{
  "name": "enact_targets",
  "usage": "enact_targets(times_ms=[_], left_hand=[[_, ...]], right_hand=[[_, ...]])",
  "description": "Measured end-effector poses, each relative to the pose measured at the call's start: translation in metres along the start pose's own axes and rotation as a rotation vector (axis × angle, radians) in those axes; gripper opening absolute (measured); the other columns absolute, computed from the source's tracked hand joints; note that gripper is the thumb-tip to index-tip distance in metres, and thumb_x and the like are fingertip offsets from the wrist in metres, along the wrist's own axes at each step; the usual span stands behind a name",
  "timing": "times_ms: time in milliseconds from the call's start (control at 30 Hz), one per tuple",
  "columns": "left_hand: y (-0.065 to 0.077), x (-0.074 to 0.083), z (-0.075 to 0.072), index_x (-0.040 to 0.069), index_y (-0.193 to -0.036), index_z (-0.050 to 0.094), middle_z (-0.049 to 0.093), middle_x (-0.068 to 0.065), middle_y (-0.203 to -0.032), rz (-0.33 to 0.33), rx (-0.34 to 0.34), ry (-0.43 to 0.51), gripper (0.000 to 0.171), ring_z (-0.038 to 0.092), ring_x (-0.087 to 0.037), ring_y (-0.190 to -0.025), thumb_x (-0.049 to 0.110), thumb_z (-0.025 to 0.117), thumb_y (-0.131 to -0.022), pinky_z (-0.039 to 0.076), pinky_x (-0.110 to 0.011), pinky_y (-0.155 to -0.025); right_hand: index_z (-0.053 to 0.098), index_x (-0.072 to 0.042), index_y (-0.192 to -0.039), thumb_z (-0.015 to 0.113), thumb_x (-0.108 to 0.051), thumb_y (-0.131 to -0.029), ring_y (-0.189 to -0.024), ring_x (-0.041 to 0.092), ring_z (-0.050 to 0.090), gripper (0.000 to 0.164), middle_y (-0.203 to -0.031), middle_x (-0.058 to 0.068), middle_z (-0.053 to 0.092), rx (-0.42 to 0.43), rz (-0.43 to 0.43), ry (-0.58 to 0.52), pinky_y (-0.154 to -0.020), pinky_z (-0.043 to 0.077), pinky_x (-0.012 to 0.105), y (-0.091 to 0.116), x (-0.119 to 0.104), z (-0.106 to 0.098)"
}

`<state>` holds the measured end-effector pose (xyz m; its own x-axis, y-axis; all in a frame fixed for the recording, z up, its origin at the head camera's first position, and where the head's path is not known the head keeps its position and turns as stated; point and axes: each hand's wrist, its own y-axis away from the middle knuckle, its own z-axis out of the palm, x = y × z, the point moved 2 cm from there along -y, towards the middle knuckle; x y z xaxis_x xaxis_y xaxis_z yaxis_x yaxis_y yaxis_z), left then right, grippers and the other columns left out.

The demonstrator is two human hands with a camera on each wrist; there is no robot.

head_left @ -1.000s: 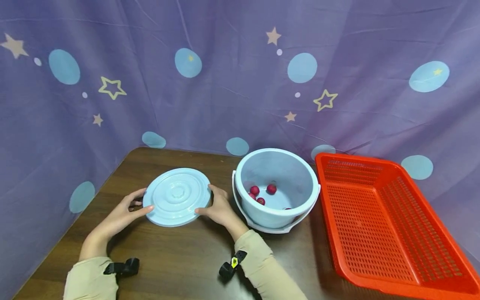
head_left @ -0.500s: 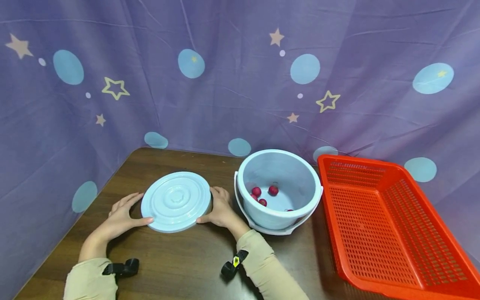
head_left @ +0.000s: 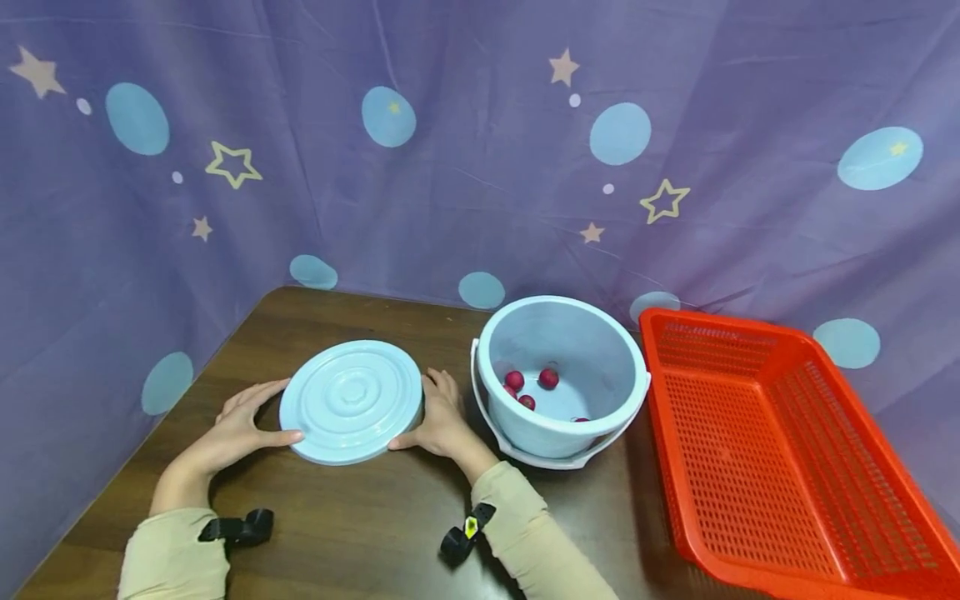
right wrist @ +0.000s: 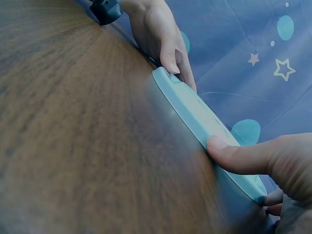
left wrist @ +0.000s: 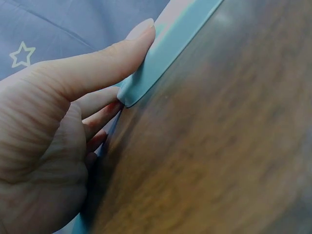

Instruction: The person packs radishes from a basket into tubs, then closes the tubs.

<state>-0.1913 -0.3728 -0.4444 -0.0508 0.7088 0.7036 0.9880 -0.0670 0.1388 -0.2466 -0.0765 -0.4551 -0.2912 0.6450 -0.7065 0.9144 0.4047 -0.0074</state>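
Hands frame a pale blue round lid (head_left: 351, 401) in the head view: the left hand (head_left: 236, 427) grips its left rim and the right hand (head_left: 438, 417) its right rim, thumbs on the near edge, fingers curled behind. The lid sits low over the dark wooden worktop (head_left: 360, 517), left of a pale blue bucket (head_left: 562, 379) with several small red fruits (head_left: 531, 387) at its bottom. An orange slotted basket (head_left: 772, 450) lies just right of the bucket.

Left wrist view: the thumb (left wrist: 102, 66) presses along the lid's rim (left wrist: 165, 51) while the other fingers curl beneath it, close above the wood.

Right wrist view: the right thumb (right wrist: 239, 156) lies on the lid's edge (right wrist: 200, 119); the left hand (right wrist: 163, 36) grips the far side.
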Motion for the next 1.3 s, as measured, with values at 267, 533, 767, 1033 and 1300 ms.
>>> enact_targets(times_ms=[267,533,767,1033,1300], left_hand=[[0.0002,0.0017,-0.0009,0.003,-0.158,0.014,0.005,-0.038,-0.155,0.009,-0.009,0.027,0.105,-0.006,-0.060,-0.138,0.034,0.080,-0.083,0.002,-0.081,-0.094],[0.0040,-0.0043,0.0002,0.000,-0.157,0.006,0.015,-0.032,-0.157,0.053,-0.001,0.054,0.111,-0.006,-0.060,-0.139,0.028,0.082,-0.082,0.002,-0.081,-0.096],[0.0049,-0.0001,-0.0006,-0.007,-0.152,0.021,0.009,-0.035,-0.153,0.035,-0.001,-0.096,0.112,0.001,-0.062,-0.135,0.034,0.088,-0.072,0.008,-0.076,-0.095],[0.0035,0.0001,-0.0006,-0.005,-0.151,0.027,0.012,-0.035,-0.152,0.062,0.018,-0.089,0.105,0.003,-0.062,-0.134,0.030,0.088,-0.074,0.006,-0.077,-0.095],[0.0045,-0.0005,-0.0015,0.003,-0.156,0.021,0.010,-0.037,-0.154,0.042,0.012,-0.034,0.107,-0.002,-0.061,-0.137,0.031,0.086,-0.076,0.002,-0.080,-0.095]], right_hand=[[0.042,0.001,-0.145,0.099,-0.030,-0.056,-0.145,0.041,0.018,0.111,-0.152,0.021,0.032,0.026,-0.021,-0.009,-0.115,0.020,0.053,0.0022,0.0000,0.0022],[0.034,0.009,-0.148,0.097,-0.028,-0.060,-0.145,0.041,0.015,0.115,-0.155,0.022,0.027,-0.008,0.001,-0.026,-0.116,0.018,0.051,0.0059,0.0013,0.0018],[0.034,0.007,-0.149,0.097,-0.026,-0.061,-0.146,0.039,0.013,0.114,-0.157,0.021,0.024,-0.027,0.024,-0.027,-0.117,0.017,0.049,0.0037,-0.0014,-0.0014],[0.037,0.007,-0.147,0.098,-0.023,-0.059,-0.146,0.038,0.017,0.111,-0.155,0.020,0.029,0.013,0.026,-0.050,-0.116,0.019,0.049,0.0022,-0.0001,0.0002],[0.039,0.004,-0.145,0.097,-0.019,-0.057,-0.140,0.039,0.028,0.108,-0.146,0.022,0.042,0.068,-0.088,-0.061,-0.115,0.022,0.047,0.0047,0.0039,0.0006]])
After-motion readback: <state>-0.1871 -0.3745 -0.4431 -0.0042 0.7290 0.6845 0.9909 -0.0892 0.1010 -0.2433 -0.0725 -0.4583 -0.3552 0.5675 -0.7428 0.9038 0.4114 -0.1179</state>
